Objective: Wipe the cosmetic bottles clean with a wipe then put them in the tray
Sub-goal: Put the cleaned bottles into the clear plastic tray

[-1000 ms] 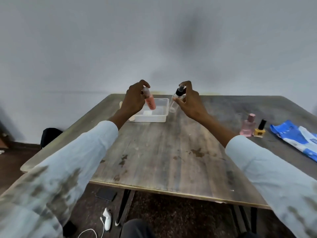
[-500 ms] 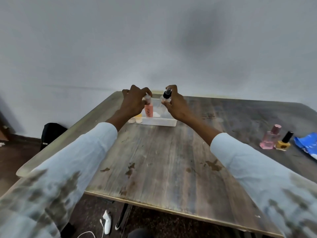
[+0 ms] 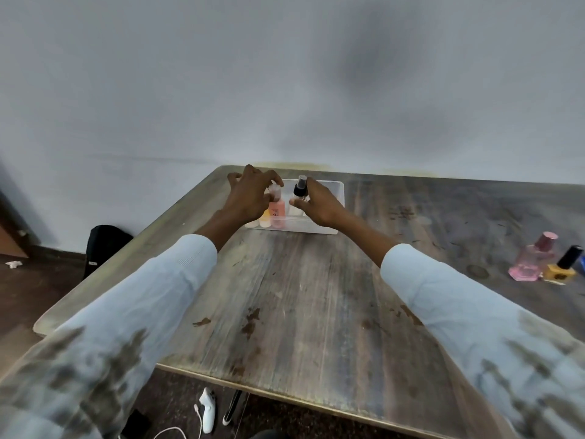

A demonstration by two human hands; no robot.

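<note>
A clear plastic tray [image 3: 339, 198] stands at the far side of the wooden table [image 3: 304, 305]. Both hands reach into it. My left hand [image 3: 250, 196] pinches the clear cap of a salmon-pink bottle [image 3: 278, 211], which stands upright inside the tray. My right hand [image 3: 318, 202] grips a clear spray bottle with a black top [image 3: 299, 188], also upright in the tray, just right of the pink one. A small yellow bottle [image 3: 264, 220] and a white one [image 3: 253, 223] sit in the tray's left end, partly hidden by my left wrist. No wipe is visible.
A pink perfume bottle [image 3: 531, 261] and a yellow nail-polish bottle with a black cap [image 3: 562, 270] stand near the table's right edge, beside a sliver of blue packet [image 3: 581, 264]. On the floor lie a black bag [image 3: 104, 245] and a white controller [image 3: 207, 413].
Both hands moved forward and down, bringing the pink bottle and the spray bottle from above the table into the tray. The camera turned left, pushing the blue packet almost out of view.
</note>
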